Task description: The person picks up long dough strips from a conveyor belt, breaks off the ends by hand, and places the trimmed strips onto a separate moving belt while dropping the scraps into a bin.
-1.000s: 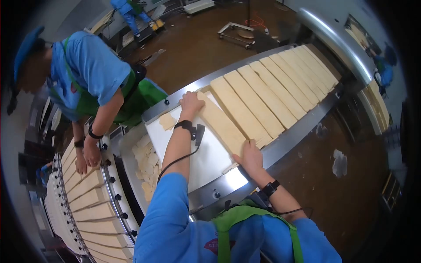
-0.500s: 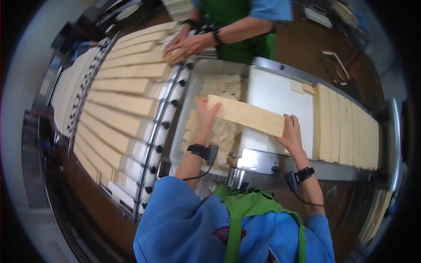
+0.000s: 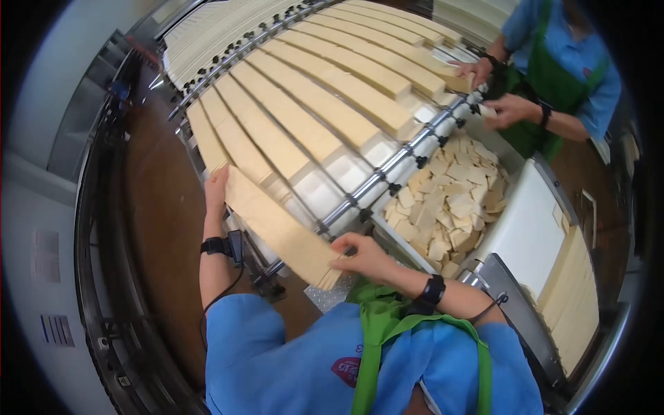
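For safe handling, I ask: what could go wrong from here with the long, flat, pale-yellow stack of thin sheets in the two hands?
The pale-yellow stack might sag or slide apart: the bare left hand and bare right hand hold it only near its ends, and layers show at the right-hand end. It could knock the silver metal rail, which it overlaps in this view.

Illumination: moderate, diffuse indoor light, seemingly from above. Highlights: bright glints along chrome rail (image 3: 432,129); smooth pale sheen on white board (image 3: 529,221), right. Shadows: soft; narrow dark gaps between row slabs (image 3: 283,114). Held slab (image 3: 277,221): evenly lit, little surface texture legible. Dim zone: brown floor (image 3: 155,200), left. Blur: wall notices (image 3: 57,330), near left, soft, unreadable. Distortion: strong fisheye bowing; black vignetted corners.
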A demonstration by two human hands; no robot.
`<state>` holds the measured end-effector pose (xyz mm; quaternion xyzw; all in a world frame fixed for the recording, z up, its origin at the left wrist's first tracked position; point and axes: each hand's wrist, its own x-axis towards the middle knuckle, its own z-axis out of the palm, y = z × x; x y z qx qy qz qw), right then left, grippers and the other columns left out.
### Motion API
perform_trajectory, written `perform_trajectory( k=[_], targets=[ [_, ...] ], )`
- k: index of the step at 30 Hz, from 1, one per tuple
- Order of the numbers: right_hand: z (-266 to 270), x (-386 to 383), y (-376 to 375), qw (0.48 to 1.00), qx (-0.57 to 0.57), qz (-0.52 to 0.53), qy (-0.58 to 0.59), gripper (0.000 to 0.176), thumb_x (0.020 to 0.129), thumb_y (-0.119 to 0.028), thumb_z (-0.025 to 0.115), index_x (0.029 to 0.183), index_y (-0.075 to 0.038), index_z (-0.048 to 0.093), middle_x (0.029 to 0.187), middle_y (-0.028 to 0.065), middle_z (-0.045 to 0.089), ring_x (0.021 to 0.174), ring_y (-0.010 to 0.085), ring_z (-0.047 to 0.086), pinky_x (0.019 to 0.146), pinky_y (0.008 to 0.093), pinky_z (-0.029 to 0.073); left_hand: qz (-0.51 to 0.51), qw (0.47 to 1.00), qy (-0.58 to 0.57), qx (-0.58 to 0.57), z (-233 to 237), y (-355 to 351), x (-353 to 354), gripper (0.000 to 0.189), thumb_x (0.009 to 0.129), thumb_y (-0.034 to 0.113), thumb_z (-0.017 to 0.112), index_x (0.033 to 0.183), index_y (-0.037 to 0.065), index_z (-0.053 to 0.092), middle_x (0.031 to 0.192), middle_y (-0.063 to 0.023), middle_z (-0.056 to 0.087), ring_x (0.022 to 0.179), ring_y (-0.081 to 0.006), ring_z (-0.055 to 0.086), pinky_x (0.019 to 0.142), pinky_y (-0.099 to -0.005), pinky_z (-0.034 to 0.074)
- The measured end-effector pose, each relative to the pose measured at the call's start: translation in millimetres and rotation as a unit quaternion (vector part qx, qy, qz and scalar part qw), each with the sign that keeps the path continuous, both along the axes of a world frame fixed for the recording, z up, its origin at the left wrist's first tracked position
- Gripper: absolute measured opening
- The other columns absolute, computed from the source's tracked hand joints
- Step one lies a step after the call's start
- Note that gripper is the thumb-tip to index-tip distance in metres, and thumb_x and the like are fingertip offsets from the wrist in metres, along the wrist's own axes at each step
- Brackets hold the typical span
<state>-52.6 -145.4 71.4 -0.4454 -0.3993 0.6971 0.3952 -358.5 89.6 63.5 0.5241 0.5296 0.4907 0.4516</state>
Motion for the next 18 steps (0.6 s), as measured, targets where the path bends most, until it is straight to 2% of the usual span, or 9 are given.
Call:
perform_trajectory(
  k=[2, 3, 5, 6, 7, 9, 12, 15, 18],
  targets=[
    [-4, -39, 1, 0.996, -0.047, 0.035, 0.069, 0.033, 0.072, -0.005, 0.068, 0.101, 0.001, 0.053, 0.093, 0.0055, 0.051, 0.079, 0.0139, 0.057, 0.062, 0.0243, 0.054, -0.007, 0.998, 0.005, -0.066, -21, 2, -28, 0.028, 0.085, 0.023, 0.055, 0.100, 0.000, 0.062, 0.086, -0.0050, 0.062, 0.073, -0.0097, 0.056, 0.065, -0.0220, 0.045],
    [-6, -53, -2, 0.995, -0.064, 0.045, 0.068, 0.033, 0.073, -0.004, 0.067, 0.101, 0.001, 0.052, 0.094, 0.0054, 0.050, 0.080, 0.0142, 0.057, 0.063, 0.0253, 0.054, 0.001, 0.985, 0.166, -0.035, -41, 8, -45, 0.030, 0.085, 0.024, 0.056, 0.097, -0.003, 0.062, 0.089, -0.0046, 0.062, 0.079, -0.0119, 0.058, 0.069, -0.0243, 0.045],
    [-14, -73, -1, 0.991, -0.097, 0.059, 0.065, 0.032, 0.073, -0.002, 0.065, 0.102, 0.001, 0.051, 0.095, 0.0053, 0.047, 0.083, 0.0148, 0.056, 0.066, 0.0273, 0.055, -0.054, 0.965, 0.255, -0.021, -62, 10, -55, 0.031, 0.084, 0.027, 0.055, 0.096, 0.000, 0.063, 0.087, -0.0069, 0.064, 0.082, -0.0167, 0.058, 0.073, -0.0277, 0.045],
    [-17, -79, 3, 0.991, -0.103, 0.060, 0.067, 0.033, 0.073, -0.002, 0.066, 0.103, 0.001, 0.050, 0.095, 0.0055, 0.046, 0.081, 0.0147, 0.056, 0.065, 0.0269, 0.055, -0.073, 0.952, 0.297, -0.011, -56, 10, -51, 0.031, 0.084, 0.029, 0.055, 0.096, 0.001, 0.063, 0.085, -0.0085, 0.064, 0.083, -0.0201, 0.058, 0.073, -0.0296, 0.045],
    [-21, -82, 4, 0.990, -0.110, 0.061, 0.069, 0.035, 0.073, -0.002, 0.066, 0.103, 0.001, 0.049, 0.096, 0.0056, 0.045, 0.080, 0.0145, 0.055, 0.064, 0.0265, 0.055, -0.109, 0.914, 0.391, 0.029, -48, 15, -53, 0.033, 0.083, 0.031, 0.053, 0.094, 0.002, 0.064, 0.086, -0.0102, 0.064, 0.086, -0.0233, 0.057, 0.075, -0.0316, 0.044],
    [-20, -88, 4, 0.987, -0.125, 0.064, 0.074, 0.035, 0.073, -0.002, 0.065, 0.104, 0.000, 0.049, 0.096, 0.0056, 0.044, 0.080, 0.0143, 0.055, 0.064, 0.0263, 0.055, -0.177, 0.804, 0.558, 0.101, -39, 20, -56, 0.036, 0.083, 0.036, 0.051, 0.092, 0.003, 0.065, 0.088, -0.0136, 0.063, 0.092, -0.0299, 0.055, 0.080, -0.0355, 0.042],
    [-1, -92, 15, 0.989, -0.119, 0.064, 0.067, 0.034, 0.074, -0.002, 0.064, 0.105, -0.001, 0.050, 0.097, 0.0051, 0.046, 0.083, 0.0141, 0.054, 0.066, 0.0262, 0.053, -0.198, 0.716, 0.646, 0.176, -29, 27, -65, 0.042, 0.082, 0.042, 0.047, 0.091, 0.004, 0.064, 0.103, -0.0164, 0.057, 0.107, -0.0347, 0.044, 0.089, -0.0412, 0.035],
    [-3, -99, 16, 0.992, -0.104, 0.056, 0.036, 0.034, 0.073, -0.002, 0.062, 0.105, -0.001, 0.049, 0.095, 0.0052, 0.045, 0.081, 0.0140, 0.053, 0.063, 0.0257, 0.052, -0.193, 0.667, 0.692, 0.199, -5, 22, -62, 0.044, 0.082, 0.044, 0.046, 0.095, 0.006, 0.063, 0.119, -0.0152, 0.048, 0.117, -0.0316, 0.035, 0.095, -0.0444, 0.028],
    [-19, -110, 23, 0.994, -0.094, 0.040, 0.033, 0.035, 0.071, 0.002, 0.058, 0.105, -0.001, 0.048, 0.093, 0.0056, 0.044, 0.083, 0.0152, 0.051, 0.063, 0.0279, 0.051, -0.096, 0.645, 0.710, 0.266, -17, 31, -69, 0.045, 0.081, 0.044, 0.047, 0.097, 0.006, 0.062, 0.124, -0.0129, 0.044, 0.120, -0.0288, 0.032, 0.096, -0.0469, 0.025]
  ],
)
